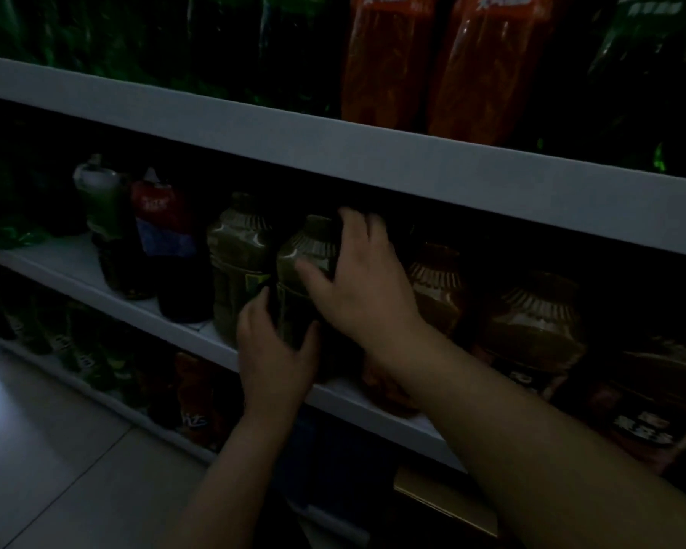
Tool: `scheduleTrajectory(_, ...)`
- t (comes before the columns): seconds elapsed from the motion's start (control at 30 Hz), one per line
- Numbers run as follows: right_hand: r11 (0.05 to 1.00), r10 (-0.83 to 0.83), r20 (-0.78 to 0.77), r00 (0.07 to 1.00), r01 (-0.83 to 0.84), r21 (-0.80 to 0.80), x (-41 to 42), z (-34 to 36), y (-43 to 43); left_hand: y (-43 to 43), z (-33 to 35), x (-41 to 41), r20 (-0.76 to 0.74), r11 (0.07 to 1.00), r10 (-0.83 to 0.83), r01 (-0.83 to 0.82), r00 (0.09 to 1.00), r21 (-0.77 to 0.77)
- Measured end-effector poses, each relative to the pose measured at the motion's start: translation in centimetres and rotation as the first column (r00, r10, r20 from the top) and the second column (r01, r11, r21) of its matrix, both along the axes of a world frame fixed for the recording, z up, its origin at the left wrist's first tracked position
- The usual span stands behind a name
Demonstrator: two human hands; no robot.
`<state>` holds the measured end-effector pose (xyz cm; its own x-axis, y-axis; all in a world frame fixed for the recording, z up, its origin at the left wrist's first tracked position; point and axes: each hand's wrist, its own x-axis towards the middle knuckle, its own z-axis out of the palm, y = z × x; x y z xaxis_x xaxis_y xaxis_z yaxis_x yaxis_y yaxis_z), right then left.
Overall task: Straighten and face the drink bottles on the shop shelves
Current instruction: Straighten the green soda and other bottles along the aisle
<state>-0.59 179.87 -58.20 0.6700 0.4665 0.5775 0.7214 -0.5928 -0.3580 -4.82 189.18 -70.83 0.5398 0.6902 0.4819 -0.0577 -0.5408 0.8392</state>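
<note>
In dim light, the left hand grips the base and the right hand grasps the shoulder of a green bottle on the middle shelf.

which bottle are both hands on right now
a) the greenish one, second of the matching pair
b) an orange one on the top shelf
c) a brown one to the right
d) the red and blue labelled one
a: the left hand grips the lower body of the greenish bottle and the right hand wraps its shoulder.

two hands, two orange bottles
</note>
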Motion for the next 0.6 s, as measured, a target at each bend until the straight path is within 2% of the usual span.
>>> scheduleTrajectory(0.13,0.997,-0.081,-0.31,0.947,0.076,-0.027,3.0,2.0,3.1,-1.5,0.4,1.1,0.031,0.968,-0.177,0.179,0.984,-0.178)
scheduleTrajectory(0.2,0.995,-0.099,-0.401,0.91,0.1,-0.019,3.7,2.6,3.7,-2.1,1.0,1.4,-0.003,0.954,-0.179,0.173,0.984,-0.244)
scheduleTrajectory(0.3,0.991,-0.135,-0.467,0.874,0.131,-0.04,4.2,2.8,4.0,-1.8,2.0,1.6,-0.134,0.955,-0.173,0.133,0.976,-0.263)
scheduleTrajectory(0.4,0.991,-0.116,-0.523,0.844,0.132,-0.007,4.7,3.0,4.4,-1.4,2.5,1.2,-0.171,0.964,-0.18,0.139,0.969,-0.226)
scheduleTrajectory(0.5,0.986,-0.157,-0.482,0.862,0.16,-0.036,5.2,2.6,4.4,-1.1,2.3,1.2,-0.232,0.971,-0.163,0.114,0.959,-0.212)
scheduleTrajectory(0.6,0.986,-0.162,-0.422,0.892,0.165,-0.03,5.5,2.1,4.5,-0.7,1.8,1.4,-0.201,0.96,-0.195,0.145,0.96,-0.238)
